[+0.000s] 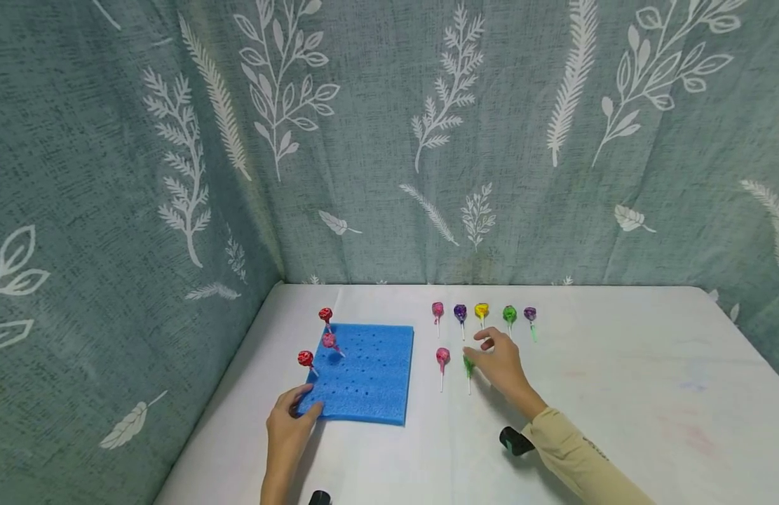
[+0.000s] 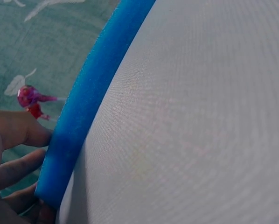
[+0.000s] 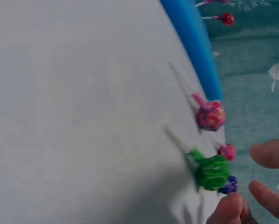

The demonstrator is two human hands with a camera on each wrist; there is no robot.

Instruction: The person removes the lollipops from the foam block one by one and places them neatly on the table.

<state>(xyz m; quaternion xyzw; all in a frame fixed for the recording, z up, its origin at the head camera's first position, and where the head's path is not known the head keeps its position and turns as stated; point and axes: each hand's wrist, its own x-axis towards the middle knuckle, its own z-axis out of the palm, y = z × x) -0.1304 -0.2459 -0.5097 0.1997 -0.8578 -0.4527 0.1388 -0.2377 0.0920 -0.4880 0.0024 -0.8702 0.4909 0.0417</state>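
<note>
A blue foam board (image 1: 370,379) with rows of small holes lies at the left of the table. Two red lollipops (image 1: 306,358) and a pink one (image 1: 329,341) stand in its left part, sticks down. My left hand (image 1: 287,424) grips the board's near left corner, the thumb at the front and the fingers along the left side. Over the near green lollipop (image 3: 212,172) hovers my right hand (image 1: 501,365), its fingers spread and apart from the candy in the right wrist view. A pink lollipop (image 1: 442,356) lies just left of the green one.
Behind the right hand lies a row of several lollipops: pink (image 1: 437,309), dark purple (image 1: 461,312), yellow (image 1: 482,310), green (image 1: 510,313) and purple (image 1: 531,314). A patterned green curtain (image 1: 389,140) hangs behind the table and on its left.
</note>
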